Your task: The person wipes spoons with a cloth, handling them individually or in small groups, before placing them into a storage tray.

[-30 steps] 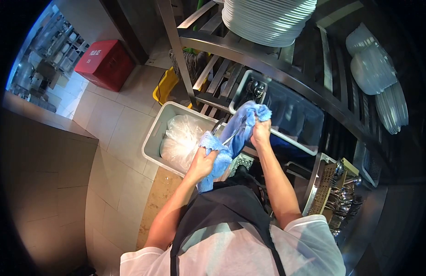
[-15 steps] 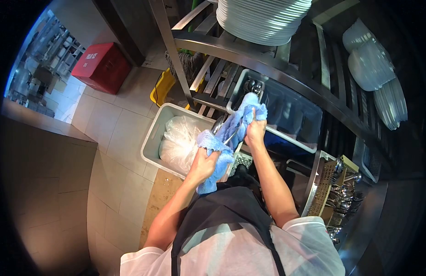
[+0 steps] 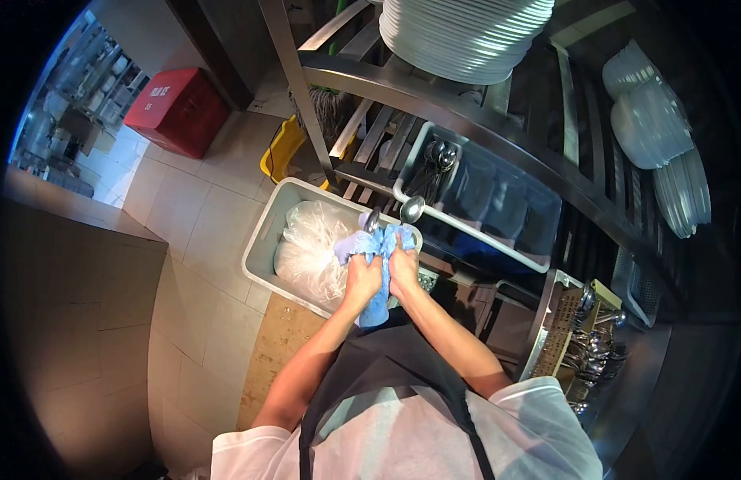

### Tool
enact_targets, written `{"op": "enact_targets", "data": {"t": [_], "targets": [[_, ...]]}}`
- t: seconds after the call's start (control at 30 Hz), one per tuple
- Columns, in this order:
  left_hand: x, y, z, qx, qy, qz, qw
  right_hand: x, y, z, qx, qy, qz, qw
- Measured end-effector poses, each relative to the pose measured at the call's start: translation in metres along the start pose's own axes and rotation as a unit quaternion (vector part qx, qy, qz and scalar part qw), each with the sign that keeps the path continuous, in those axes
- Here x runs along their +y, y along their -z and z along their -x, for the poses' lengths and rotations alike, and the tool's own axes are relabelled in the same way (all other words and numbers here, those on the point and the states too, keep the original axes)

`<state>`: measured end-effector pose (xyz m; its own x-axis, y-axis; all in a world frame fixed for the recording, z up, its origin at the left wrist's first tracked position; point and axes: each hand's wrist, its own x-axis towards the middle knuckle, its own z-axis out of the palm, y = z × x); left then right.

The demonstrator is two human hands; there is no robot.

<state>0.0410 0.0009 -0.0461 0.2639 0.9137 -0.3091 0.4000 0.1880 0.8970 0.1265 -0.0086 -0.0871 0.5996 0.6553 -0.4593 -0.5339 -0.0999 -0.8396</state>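
Note:
My left hand point(image 3: 362, 280) is closed on a blue cloth point(image 3: 376, 310) that hangs down between my wrists. Right beside it, my right hand point(image 3: 403, 268) is closed on the cloth's other part. Two spoon heads, a darker one point(image 3: 373, 220) and a shiny one point(image 3: 413, 210), stick out above the cloth; their handles are hidden in it. Both hands are over the right end of a grey bin point(image 3: 261, 254) that holds a clear plastic bag point(image 3: 310, 254). Beyond my hands, a tray point(image 3: 486, 229) on the rack has spoons point(image 3: 440, 156) in its left compartment.
A metal rack point(image 3: 458, 104) carries a tall stack of white plates point(image 3: 466, 36) and more dishes point(image 3: 650, 120) at the right. Baskets of cutlery point(image 3: 590, 344) stand at my right. A yellow bucket point(image 3: 282, 152) and a red box point(image 3: 178, 112) are on the floor at the left.
My hands have come together and my right hand has moved down and left, toward my body. The cloth is bunched now, and the two spoon heads show above it.

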Motion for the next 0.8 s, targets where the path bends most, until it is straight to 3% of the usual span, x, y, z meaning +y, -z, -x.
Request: {"op": "enact_targets", "data": {"t": [0.03, 0.07, 0.13, 0.17, 0.2, 0.23, 0.27, 0.33, 0.4, 0.53, 0.67, 0.7, 0.73, 0.8], "targets": [[-0.001, 0.0, -0.004, -0.039, 0.084, -0.046, 0.995, 0.004, 0.002, -0.002, -0.034, -0.042, -0.063, 0.997], [-0.006, -0.004, -0.004, -0.039, 0.085, -0.046, 0.995, 0.009, 0.011, -0.013, -0.034, -0.044, -0.063, 0.997], [-0.025, -0.014, -0.001, -0.026, 0.062, -0.029, 0.997, 0.009, 0.037, -0.044, -0.079, -0.063, 0.141, 0.985], [-0.04, -0.02, -0.002, -0.015, 0.071, -0.054, 0.996, -0.003, 0.037, -0.055, -0.085, -0.048, 0.065, 0.993], [-0.049, -0.021, -0.002, -0.013, 0.07, -0.052, 0.996, 0.02, 0.06, -0.105, -0.093, -0.044, 0.126, 0.987], [-0.056, -0.02, -0.001, -0.012, 0.111, -0.01, 0.994, 0.013, 0.07, -0.131, -0.157, -0.073, 0.084, 0.981], [-0.065, -0.018, -0.001, -0.012, 0.151, 0.033, 0.988, -0.022, 0.058, -0.126, -0.15, -0.063, 0.067, 0.984], [-0.073, -0.006, -0.002, -0.063, 0.156, 0.07, 0.983, -0.054, 0.055, -0.138, -0.189, -0.193, -0.049, 0.962], [-0.059, 0.002, 0.006, -0.017, 0.165, 0.198, 0.966, -0.02, 0.075, -0.167, -0.252, -0.281, -0.115, 0.919], [-0.064, 0.017, 0.001, 0.0, 0.14, 0.222, 0.965, -0.011, 0.051, -0.069, -0.297, -0.328, -0.158, 0.883], [-0.047, 0.029, 0.0, -0.078, 0.109, 0.158, 0.978, -0.006, 0.026, -0.034, -0.281, -0.27, -0.186, 0.902], [-0.041, 0.029, -0.001, -0.102, 0.092, 0.121, 0.983, -0.008, 0.016, -0.023, -0.256, -0.212, -0.133, 0.934], [-0.039, 0.03, -0.002, -0.128, 0.073, 0.085, 0.985, 0.007, 0.008, -0.023, -0.212, -0.016, 0.034, 0.977], [-0.047, 0.025, -0.009, -0.137, 0.037, 0.13, 0.981, 0.006, 0.006, -0.034, -0.143, 0.123, 0.293, 0.937]]}}
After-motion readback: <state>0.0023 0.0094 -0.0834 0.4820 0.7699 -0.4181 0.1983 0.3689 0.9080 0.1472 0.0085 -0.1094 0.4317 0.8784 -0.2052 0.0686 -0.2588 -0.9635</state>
